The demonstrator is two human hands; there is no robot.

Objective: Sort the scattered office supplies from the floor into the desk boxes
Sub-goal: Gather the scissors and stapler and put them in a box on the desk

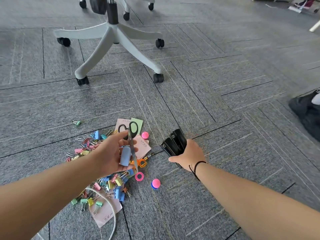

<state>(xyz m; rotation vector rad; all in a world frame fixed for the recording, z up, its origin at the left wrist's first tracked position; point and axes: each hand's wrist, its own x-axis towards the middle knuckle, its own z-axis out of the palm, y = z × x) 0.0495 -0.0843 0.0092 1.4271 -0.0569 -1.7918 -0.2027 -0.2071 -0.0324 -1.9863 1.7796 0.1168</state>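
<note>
My left hand (110, 153) holds black-handled scissors (132, 134) by the blades, handles pointing away, together with a small blue cylinder-shaped item (125, 156) in the palm. My right hand (188, 155) grips several black staplers (174, 142) just above the grey carpet. Under and around the left hand lies a heap of coloured binder clips (103, 186) and paper clips, pink and green notes (143, 146), and pink round magnets (145, 135), (139, 176), (155, 183). One green binder clip (77, 122) lies apart at the left.
A white office chair base (114, 40) on black castors stands on the carpet ahead. A white cable (110, 210) loops across the pile near me. A dark bag or garment (306, 113) lies at the right edge. No desk boxes are in view.
</note>
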